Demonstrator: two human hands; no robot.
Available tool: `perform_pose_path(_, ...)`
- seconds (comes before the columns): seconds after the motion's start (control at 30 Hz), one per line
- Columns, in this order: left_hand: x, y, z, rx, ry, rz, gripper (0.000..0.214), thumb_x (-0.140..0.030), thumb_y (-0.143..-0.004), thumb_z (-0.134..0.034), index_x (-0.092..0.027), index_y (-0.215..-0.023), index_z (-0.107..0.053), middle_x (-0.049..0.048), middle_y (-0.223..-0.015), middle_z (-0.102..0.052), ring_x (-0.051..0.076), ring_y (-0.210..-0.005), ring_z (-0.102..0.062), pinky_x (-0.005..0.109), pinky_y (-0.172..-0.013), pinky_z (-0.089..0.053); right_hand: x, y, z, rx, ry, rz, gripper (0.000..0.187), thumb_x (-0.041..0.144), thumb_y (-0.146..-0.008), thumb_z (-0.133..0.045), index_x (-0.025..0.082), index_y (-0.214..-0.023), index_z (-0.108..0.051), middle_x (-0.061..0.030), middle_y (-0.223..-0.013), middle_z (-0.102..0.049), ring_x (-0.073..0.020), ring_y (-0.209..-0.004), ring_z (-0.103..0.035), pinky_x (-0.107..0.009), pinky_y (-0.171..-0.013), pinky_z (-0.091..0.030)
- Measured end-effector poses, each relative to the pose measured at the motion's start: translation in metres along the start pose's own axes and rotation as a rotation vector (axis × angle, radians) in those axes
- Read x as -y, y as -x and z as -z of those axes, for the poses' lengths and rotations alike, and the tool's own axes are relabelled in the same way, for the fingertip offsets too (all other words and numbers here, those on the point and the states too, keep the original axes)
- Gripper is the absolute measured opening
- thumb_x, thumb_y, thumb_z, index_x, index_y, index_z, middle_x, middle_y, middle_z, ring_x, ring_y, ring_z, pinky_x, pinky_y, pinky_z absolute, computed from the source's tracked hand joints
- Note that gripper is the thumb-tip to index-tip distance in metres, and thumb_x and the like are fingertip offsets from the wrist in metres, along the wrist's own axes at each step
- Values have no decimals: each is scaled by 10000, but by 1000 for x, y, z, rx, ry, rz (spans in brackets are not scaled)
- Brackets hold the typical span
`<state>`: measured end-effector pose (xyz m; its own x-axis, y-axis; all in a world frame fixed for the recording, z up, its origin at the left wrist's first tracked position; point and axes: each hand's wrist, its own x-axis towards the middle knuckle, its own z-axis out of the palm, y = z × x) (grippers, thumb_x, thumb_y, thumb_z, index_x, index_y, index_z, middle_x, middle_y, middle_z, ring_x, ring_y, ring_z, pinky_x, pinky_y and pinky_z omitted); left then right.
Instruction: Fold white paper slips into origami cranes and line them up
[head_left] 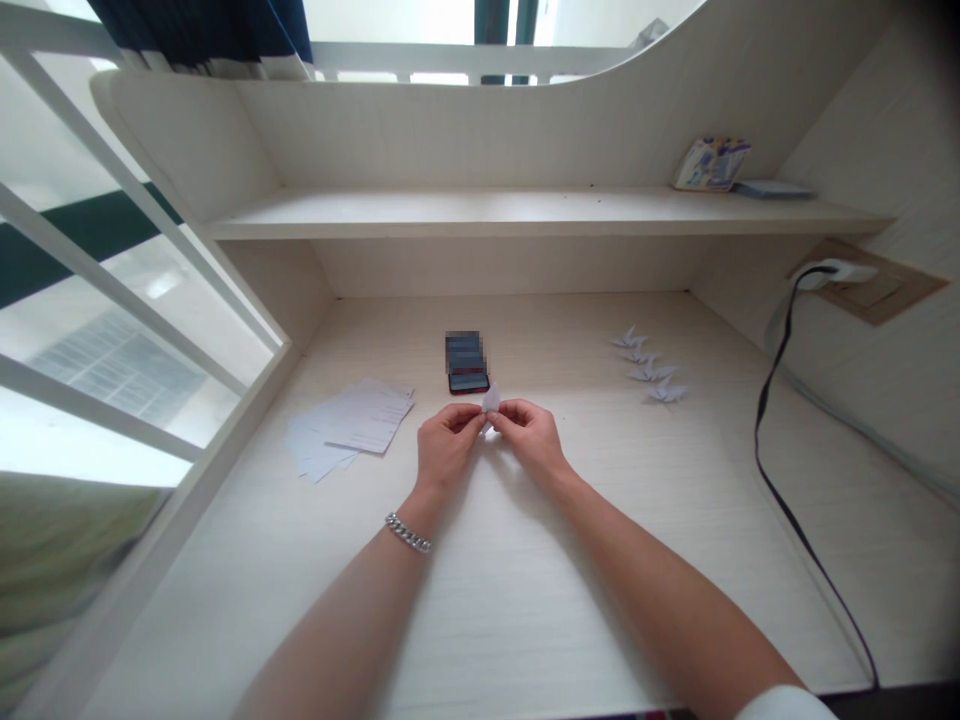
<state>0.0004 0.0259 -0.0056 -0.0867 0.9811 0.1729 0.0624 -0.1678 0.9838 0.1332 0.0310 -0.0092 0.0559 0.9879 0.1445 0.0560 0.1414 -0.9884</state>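
Observation:
A small piece of folded white paper [491,397] is pinched between both hands over the middle of the desk. My left hand [448,440], with a chain bracelet at its wrist, grips the paper's left side between thumb and fingers. From the right, my right hand [531,435] pinches the same paper in a like way. The fingertips hide its lower part. Just beyond the hands lies a phone [469,381], its upper part pixelated. Several folded paper cranes [649,372] stand in a row to the right of the hands.
White paper sheets [367,420] lie loosely overlapped on the left of the desk [480,620]. A black cable [761,440] runs from a wall socket [877,285] down the right side. Above the desk's back, a shelf [480,208] holds a small colourful box [711,164].

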Motion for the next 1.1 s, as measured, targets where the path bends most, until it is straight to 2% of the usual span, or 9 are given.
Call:
perform_pose_path(0.27,-5,1,0,-71,-132,-59,224,-352,-719,-647,-162,-833,-682,62,-818,-693,170,-771,-640,279,-694,-512,-2,0,-1,-4,-3,24,195,316,-746,-602,150,-826,-666,-57,-745,-670,-177,-680,-621,-282,-647,-472)
perform_pose_path(0.4,-3,1,1,-69,-175,-65,217,-356,-731,-633,-169,-831,-678,64,-825,-688,171,-776,-635,278,-683,-503,0,1,-1,5,31,52,196,325,-756,-594,154,-823,-663,-56,-746,-668,-174,-671,-621,-282,-643,-474)
perform_pose_path(1.1,-3,1,2,-69,-174,-71,241,-373,-736,-624,-167,-845,-683,67,-822,-693,167,-740,-629,277,-669,-496,-1,2,-1,15,42,57,226,361,-765,-587,161,-836,-665,-66,-785,-683,-184,-707,-633,-285,-667,-482)
